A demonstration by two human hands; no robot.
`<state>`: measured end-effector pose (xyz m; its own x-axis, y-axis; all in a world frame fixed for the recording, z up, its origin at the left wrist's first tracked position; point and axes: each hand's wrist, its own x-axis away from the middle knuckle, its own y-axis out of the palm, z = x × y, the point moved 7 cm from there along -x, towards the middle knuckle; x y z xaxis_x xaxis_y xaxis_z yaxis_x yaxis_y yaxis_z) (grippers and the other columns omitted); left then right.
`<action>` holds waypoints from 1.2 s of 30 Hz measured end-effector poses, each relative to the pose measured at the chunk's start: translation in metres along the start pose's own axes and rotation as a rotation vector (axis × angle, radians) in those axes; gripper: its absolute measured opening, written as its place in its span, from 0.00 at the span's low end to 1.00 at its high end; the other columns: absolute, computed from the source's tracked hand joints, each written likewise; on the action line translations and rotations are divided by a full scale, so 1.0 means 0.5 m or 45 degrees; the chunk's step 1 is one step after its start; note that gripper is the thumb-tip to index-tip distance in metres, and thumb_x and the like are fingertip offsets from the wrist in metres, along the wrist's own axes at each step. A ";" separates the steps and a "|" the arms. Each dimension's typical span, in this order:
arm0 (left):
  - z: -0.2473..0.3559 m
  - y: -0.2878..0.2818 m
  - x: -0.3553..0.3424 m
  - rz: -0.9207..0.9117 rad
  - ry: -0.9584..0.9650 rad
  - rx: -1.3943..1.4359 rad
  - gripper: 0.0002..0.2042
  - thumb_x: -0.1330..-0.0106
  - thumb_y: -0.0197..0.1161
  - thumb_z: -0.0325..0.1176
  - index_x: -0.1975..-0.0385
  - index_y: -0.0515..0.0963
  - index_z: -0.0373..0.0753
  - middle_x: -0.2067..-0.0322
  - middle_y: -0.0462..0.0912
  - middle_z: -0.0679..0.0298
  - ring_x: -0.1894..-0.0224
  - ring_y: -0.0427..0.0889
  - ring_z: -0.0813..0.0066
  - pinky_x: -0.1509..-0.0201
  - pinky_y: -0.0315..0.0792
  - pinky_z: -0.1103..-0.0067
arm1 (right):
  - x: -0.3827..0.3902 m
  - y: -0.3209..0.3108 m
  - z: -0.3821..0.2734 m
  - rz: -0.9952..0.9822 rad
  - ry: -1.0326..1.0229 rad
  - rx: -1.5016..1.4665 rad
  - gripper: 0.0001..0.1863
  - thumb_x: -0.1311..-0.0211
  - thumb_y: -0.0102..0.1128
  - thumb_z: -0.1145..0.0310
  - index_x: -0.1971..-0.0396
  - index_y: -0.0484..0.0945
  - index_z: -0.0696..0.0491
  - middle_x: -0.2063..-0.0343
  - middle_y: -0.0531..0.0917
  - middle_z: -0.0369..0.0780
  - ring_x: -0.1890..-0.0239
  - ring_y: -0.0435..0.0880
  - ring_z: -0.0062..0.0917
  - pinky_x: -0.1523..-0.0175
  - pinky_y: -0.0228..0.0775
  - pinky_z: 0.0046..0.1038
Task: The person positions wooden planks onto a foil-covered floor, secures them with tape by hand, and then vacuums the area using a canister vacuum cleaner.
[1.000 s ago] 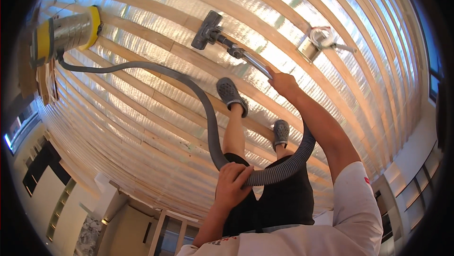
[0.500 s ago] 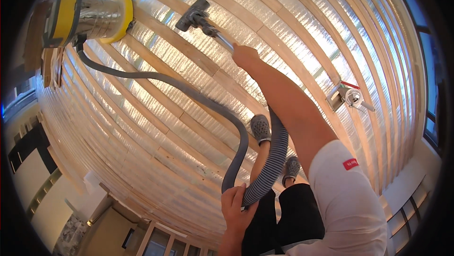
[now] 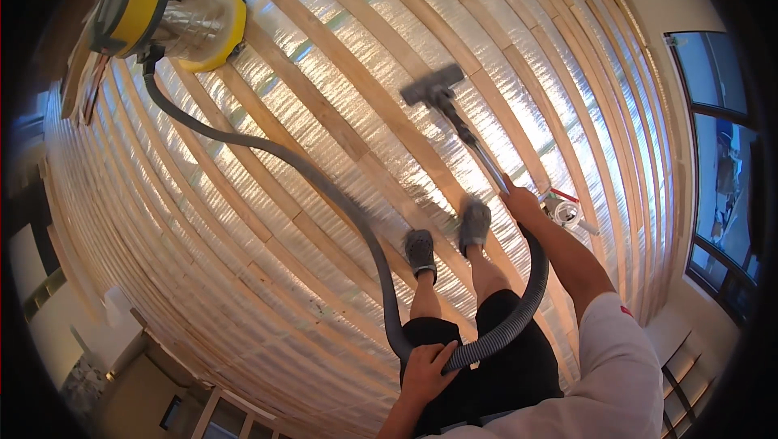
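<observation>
My right hand (image 3: 523, 200) is closed round the metal tube of a vacuum cleaner wand (image 3: 486, 159). At the wand's far end the dark floor nozzle (image 3: 433, 86) is over the wooden battens, a little blurred. In front of my waist, my left hand (image 3: 429, 370) grips the grey ribbed vacuum hose (image 3: 506, 334) where it bends. One length of hose curves up toward the wand; the other runs away to the yellow and silver vacuum cleaner (image 3: 190, 21) at the far left.
Long wooden battens (image 3: 356, 143) cross the floor with shiny foil between them. My feet in grey clogs (image 3: 421, 251) stand among them. A small item with a white roll and a red strip (image 3: 566, 212) lies beyond my right forearm. Windows (image 3: 721, 155) line the right side.
The nozzle and wand have swung right and nearer, with my right arm drawn back. My feet have shifted. My left hand still holds the hose.
</observation>
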<state>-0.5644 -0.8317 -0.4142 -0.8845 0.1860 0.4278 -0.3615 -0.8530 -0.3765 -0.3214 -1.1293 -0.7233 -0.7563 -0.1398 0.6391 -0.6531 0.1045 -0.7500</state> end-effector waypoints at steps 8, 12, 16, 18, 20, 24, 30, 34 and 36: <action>0.064 0.041 -0.221 0.054 -0.174 0.008 0.28 0.53 0.76 0.34 0.48 0.79 0.43 0.59 0.80 0.58 0.57 0.78 0.56 0.51 0.72 0.66 | -0.248 -0.094 -0.038 -0.029 -0.080 0.148 0.33 0.32 0.50 0.53 0.29 0.55 0.45 0.76 0.83 0.50 0.73 0.84 0.44 0.69 0.74 0.46; 0.098 0.005 -0.375 0.304 -0.325 0.007 0.28 0.55 0.78 0.33 0.50 0.78 0.39 0.60 0.80 0.57 0.57 0.79 0.55 0.53 0.74 0.66 | -0.498 -0.264 -0.222 0.081 -0.242 0.056 0.29 0.33 0.51 0.61 0.34 0.61 0.51 0.71 0.85 0.47 0.68 0.85 0.42 0.63 0.76 0.44; 0.172 -0.069 -0.537 0.530 -0.281 0.025 0.30 0.56 0.78 0.30 0.49 0.76 0.35 0.61 0.79 0.53 0.59 0.79 0.54 0.56 0.74 0.68 | -0.692 -0.400 -0.305 0.192 -0.315 0.085 0.24 0.33 0.50 0.63 0.38 0.66 0.49 0.70 0.85 0.44 0.67 0.86 0.40 0.63 0.76 0.41; 0.200 -0.087 -0.597 0.509 -0.290 0.062 0.31 0.56 0.79 0.30 0.48 0.76 0.35 0.61 0.79 0.53 0.60 0.79 0.55 0.57 0.74 0.68 | -0.732 -0.449 -0.308 0.215 -0.355 0.096 0.24 0.33 0.50 0.64 0.38 0.67 0.49 0.70 0.85 0.43 0.67 0.86 0.39 0.64 0.76 0.40; 0.217 -0.100 -0.614 0.493 -0.326 0.108 0.31 0.56 0.79 0.30 0.48 0.76 0.35 0.62 0.79 0.53 0.61 0.79 0.55 0.57 0.75 0.68 | -0.704 -0.503 -0.301 0.188 -0.393 0.067 0.25 0.33 0.50 0.64 0.36 0.65 0.48 0.70 0.85 0.42 0.66 0.86 0.37 0.64 0.76 0.40; 0.253 -0.081 -0.633 0.401 -0.267 -0.027 0.31 0.55 0.78 0.31 0.47 0.76 0.36 0.63 0.79 0.54 0.61 0.80 0.56 0.59 0.76 0.68 | -0.689 -0.498 -0.178 0.063 -0.178 -0.010 0.30 0.33 0.50 0.59 0.31 0.58 0.41 0.71 0.85 0.47 0.67 0.85 0.42 0.64 0.75 0.45; 0.306 -0.051 -0.674 0.153 -0.206 0.008 0.29 0.50 0.76 0.35 0.46 0.77 0.38 0.64 0.78 0.59 0.63 0.81 0.63 0.61 0.77 0.72 | -0.519 -0.349 0.168 -0.098 0.030 0.039 0.36 0.32 0.49 0.56 0.27 0.48 0.35 0.79 0.82 0.49 0.77 0.83 0.41 0.72 0.72 0.43; 0.335 -0.008 -0.658 -0.019 -0.108 -0.037 0.29 0.48 0.74 0.37 0.43 0.77 0.42 0.65 0.78 0.59 0.64 0.80 0.63 0.62 0.77 0.73 | -0.270 -0.279 0.336 -0.409 0.160 0.145 0.36 0.31 0.46 0.54 0.27 0.44 0.40 0.73 0.84 0.49 0.70 0.84 0.44 0.62 0.74 0.46; 0.327 0.013 -0.635 -0.041 -0.076 -0.022 0.29 0.47 0.73 0.38 0.43 0.76 0.44 0.66 0.78 0.59 0.65 0.79 0.62 0.63 0.76 0.72 | -0.154 -0.284 0.380 -0.468 0.212 0.125 0.36 0.32 0.47 0.54 0.27 0.46 0.40 0.74 0.84 0.49 0.70 0.84 0.45 0.62 0.75 0.46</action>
<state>-0.2375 -0.9759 -0.4183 -0.8536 0.1832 0.4877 -0.3946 -0.8386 -0.3756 -0.1634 -1.3203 -0.6985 -0.4748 0.0120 0.8800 -0.8800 -0.0181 -0.4745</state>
